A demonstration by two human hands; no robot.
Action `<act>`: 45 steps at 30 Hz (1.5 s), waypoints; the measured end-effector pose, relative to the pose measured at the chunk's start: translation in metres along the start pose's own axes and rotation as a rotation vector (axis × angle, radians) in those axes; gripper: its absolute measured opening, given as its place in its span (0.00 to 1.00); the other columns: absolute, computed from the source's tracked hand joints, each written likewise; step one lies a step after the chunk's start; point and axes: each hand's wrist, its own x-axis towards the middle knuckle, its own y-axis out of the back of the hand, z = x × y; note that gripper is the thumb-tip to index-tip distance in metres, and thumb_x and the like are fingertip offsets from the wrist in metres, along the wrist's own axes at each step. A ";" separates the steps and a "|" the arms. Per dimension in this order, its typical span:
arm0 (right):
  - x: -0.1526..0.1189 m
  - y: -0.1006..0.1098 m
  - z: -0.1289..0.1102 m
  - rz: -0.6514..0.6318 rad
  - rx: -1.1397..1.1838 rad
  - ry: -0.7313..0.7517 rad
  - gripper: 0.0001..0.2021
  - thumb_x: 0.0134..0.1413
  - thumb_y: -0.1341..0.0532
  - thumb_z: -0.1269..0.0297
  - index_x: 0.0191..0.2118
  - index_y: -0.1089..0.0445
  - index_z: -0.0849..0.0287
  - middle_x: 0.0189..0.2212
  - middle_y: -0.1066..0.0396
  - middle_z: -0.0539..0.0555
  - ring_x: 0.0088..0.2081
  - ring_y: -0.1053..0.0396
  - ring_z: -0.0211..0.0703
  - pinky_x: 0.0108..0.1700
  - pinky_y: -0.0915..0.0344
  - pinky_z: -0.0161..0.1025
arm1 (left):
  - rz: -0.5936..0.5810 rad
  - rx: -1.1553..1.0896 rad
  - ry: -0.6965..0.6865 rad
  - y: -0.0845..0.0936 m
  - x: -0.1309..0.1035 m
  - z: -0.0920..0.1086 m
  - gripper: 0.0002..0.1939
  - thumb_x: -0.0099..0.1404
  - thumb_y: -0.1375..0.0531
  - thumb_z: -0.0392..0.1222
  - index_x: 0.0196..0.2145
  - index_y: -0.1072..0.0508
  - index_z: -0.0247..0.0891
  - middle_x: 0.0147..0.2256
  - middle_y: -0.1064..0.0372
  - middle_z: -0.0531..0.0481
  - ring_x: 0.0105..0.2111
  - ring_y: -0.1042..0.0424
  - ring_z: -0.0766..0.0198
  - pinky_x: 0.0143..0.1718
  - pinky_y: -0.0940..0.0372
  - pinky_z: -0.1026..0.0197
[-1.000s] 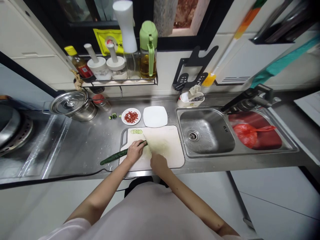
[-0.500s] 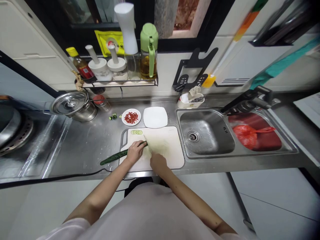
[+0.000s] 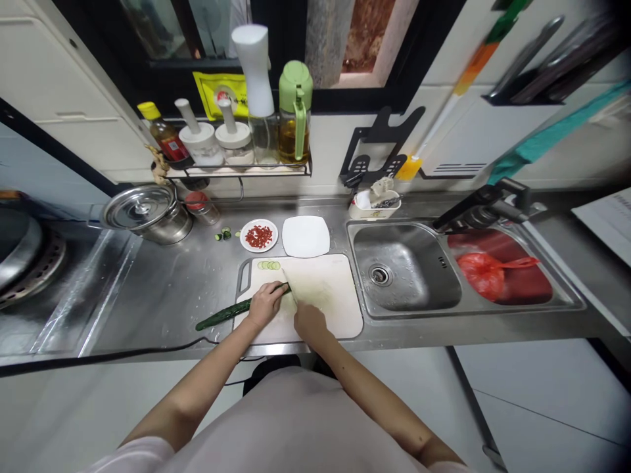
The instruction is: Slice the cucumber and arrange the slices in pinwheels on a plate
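A long dark green cucumber [image 3: 224,315] lies slantwise across the left part of the white cutting board [image 3: 340,295], its far end hanging past the board over the counter. My left hand [image 3: 266,302] is closed around it near its right end. In my right hand [image 3: 309,323] is a knife [image 3: 290,287], its handle hidden in my fist and its thin blade at the cucumber's cut end. Several pale cucumber slices [image 3: 269,265] lie overlapped in a row at the board's upper left.
Behind the board stand a plate of chopped red pieces [image 3: 258,236] and a white square plate [image 3: 305,236]. Cucumber scraps [image 3: 225,234] and a lidded pot [image 3: 148,213] are left of these. The sink [image 3: 409,269] adjoins on the right, with a red bag [image 3: 483,276] in its second basin.
The whole view has shifted slightly, so the scene sits a little lower. Both hands, the knife and the cucumber keep nearly the same places on the board.
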 end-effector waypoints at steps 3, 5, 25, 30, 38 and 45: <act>0.000 0.000 0.001 -0.005 -0.006 -0.011 0.16 0.62 0.51 0.72 0.51 0.32 0.65 0.43 0.26 0.65 0.48 0.28 0.48 0.46 0.36 0.39 | 0.002 -0.002 -0.002 0.000 0.000 0.000 0.17 0.68 0.48 0.36 0.50 0.26 0.45 0.49 0.30 0.47 0.46 0.33 0.59 0.47 0.33 0.55; 0.000 -0.001 0.001 -0.014 -0.010 -0.023 0.16 0.62 0.51 0.72 0.51 0.33 0.65 0.43 0.26 0.65 0.48 0.28 0.48 0.46 0.36 0.39 | 0.006 -0.001 0.001 0.001 0.001 0.001 0.17 0.67 0.47 0.36 0.50 0.26 0.45 0.49 0.30 0.47 0.46 0.33 0.59 0.47 0.33 0.56; 0.003 0.000 -0.001 0.018 -0.040 -0.045 0.15 0.61 0.51 0.72 0.50 0.33 0.63 0.41 0.26 0.63 0.46 0.27 0.50 0.43 0.35 0.41 | 0.044 0.006 0.013 -0.003 0.001 0.004 0.18 0.67 0.48 0.34 0.49 0.25 0.45 0.47 0.29 0.46 0.44 0.32 0.60 0.46 0.32 0.56; 0.003 -0.004 0.001 0.023 -0.053 -0.037 0.15 0.61 0.52 0.74 0.49 0.33 0.63 0.42 0.26 0.63 0.46 0.27 0.50 0.42 0.35 0.40 | 0.051 -0.017 0.017 -0.004 0.001 0.003 0.18 0.67 0.48 0.34 0.49 0.25 0.46 0.47 0.29 0.46 0.44 0.32 0.60 0.45 0.32 0.57; 0.005 -0.006 0.003 0.041 -0.064 -0.028 0.15 0.60 0.51 0.73 0.49 0.33 0.63 0.41 0.25 0.63 0.45 0.27 0.50 0.41 0.35 0.40 | 0.044 -0.016 0.023 -0.002 0.002 0.003 0.17 0.67 0.48 0.34 0.49 0.25 0.45 0.46 0.29 0.47 0.45 0.32 0.61 0.46 0.32 0.57; -0.004 0.001 0.011 0.116 -0.124 -0.028 0.15 0.62 0.52 0.70 0.50 0.34 0.62 0.39 0.25 0.62 0.43 0.26 0.49 0.40 0.37 0.39 | 0.038 -0.017 0.036 0.005 0.000 0.007 0.17 0.68 0.49 0.34 0.49 0.26 0.45 0.47 0.28 0.48 0.46 0.32 0.61 0.48 0.33 0.57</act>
